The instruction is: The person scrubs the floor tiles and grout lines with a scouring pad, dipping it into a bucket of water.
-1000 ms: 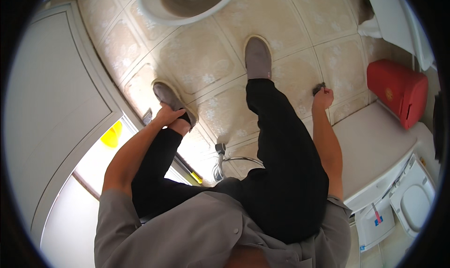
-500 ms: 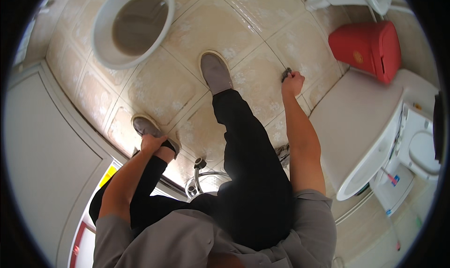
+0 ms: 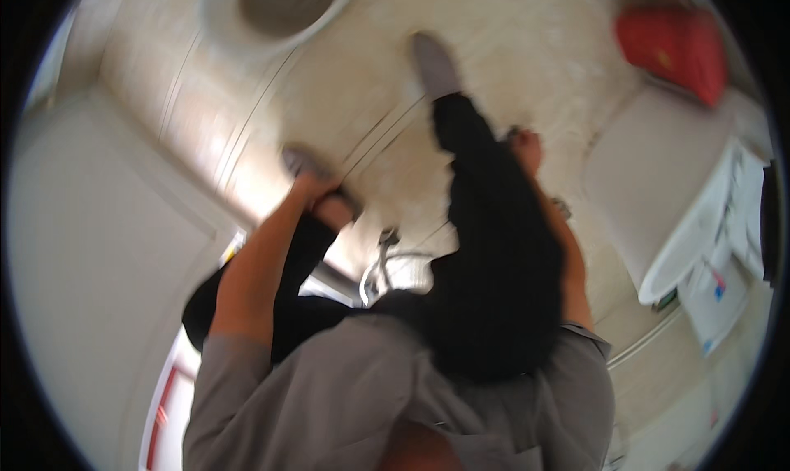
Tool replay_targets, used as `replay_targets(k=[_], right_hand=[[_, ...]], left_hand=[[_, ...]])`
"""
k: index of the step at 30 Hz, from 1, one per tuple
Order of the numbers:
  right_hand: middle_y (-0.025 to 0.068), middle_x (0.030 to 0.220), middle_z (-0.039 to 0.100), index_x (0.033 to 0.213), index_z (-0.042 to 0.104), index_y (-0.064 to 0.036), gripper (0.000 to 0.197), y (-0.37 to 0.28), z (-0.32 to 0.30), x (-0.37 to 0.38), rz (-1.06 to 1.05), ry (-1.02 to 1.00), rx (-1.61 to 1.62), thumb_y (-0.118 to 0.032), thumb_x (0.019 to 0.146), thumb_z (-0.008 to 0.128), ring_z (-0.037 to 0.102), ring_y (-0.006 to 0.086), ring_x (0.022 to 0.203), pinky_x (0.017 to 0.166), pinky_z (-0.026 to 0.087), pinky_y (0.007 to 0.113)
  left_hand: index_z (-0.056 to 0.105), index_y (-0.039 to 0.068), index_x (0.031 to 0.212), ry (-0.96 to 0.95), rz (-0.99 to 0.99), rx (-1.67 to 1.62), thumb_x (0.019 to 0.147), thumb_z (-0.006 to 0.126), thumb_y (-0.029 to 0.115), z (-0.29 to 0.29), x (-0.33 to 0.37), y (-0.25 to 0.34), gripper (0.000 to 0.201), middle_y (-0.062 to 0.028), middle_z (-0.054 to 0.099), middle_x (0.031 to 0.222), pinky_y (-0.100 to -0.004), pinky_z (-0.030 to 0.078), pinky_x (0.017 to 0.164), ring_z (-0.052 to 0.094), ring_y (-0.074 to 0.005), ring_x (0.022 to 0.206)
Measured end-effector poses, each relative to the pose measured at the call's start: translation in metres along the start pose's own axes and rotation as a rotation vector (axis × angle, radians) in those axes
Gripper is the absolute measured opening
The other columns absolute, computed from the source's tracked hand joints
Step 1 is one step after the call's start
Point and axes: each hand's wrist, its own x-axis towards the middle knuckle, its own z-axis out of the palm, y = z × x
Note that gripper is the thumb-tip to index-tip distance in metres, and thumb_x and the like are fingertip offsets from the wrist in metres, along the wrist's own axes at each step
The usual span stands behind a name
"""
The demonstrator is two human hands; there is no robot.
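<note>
The picture is blurred by motion. I look down my own grey shirt and black trouser legs at a tiled floor (image 3: pixel 494 26). My left hand (image 3: pixel 311 188) is curled against my left ankle, just behind the grey left shoe (image 3: pixel 298 160); whether it grips anything is unclear. My right hand (image 3: pixel 527 148) reaches down past my right leg, close to the floor, with a small dark object (image 3: pixel 512 132) at its fingertips. The grey right shoe (image 3: pixel 434 63) stands farther ahead on the tiles.
A white toilet bowl (image 3: pixel 220 22) lies ahead on the left, and a red bin (image 3: pixel 676 47) at the upper right. A white basin (image 3: pixel 687 244) and a grey flat surface (image 3: pixel 650 162) are on the right. A pale door (image 3: pixel 99 290) fills the left. A curved chrome part (image 3: pixel 377 267) shows between my legs.
The view has swung and blurred. The toilet bowl and red bin have shifted in the picture. My right hand has drawn back toward my right leg. My left hand stays at the ankle.
</note>
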Motion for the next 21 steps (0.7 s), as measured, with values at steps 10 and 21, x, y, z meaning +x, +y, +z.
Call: replay_targets(k=[10, 21], right_hand=[[0.0173, 0.091, 0.072, 0.095, 0.065, -0.0028, 0.033, -0.039, -0.032, 0.029, -0.022, -0.073, -0.043, -0.034, 0.086, 0.071, 0.070, 0.0359, 0.088, 0.079, 0.054, 0.047], [0.0170, 0.092, 0.072, 0.098, 0.063, -0.0027, 0.034, 0.008, 0.010, 0.066, 0.042, -0.137, 0.000, -0.034, 0.087, 0.071, 0.070, 0.0356, 0.088, 0.079, 0.054, 0.047]], left_hand=[[0.071, -0.007, 0.111, 0.289, -0.093, 0.102, 0.070, 0.074, 0.064, -0.012, -0.054, 0.023, 0.083, -0.0219, 0.070, 0.115, -0.0413, 0.057, 0.086, 0.071, -0.0361, 0.103], [0.047, -0.020, 0.129, 0.482, -0.288, 0.141, 0.076, 0.068, 0.066, -0.004, -0.054, 0.027, 0.103, -0.0244, 0.070, 0.111, -0.0428, 0.058, 0.083, 0.071, -0.0357, 0.102]])
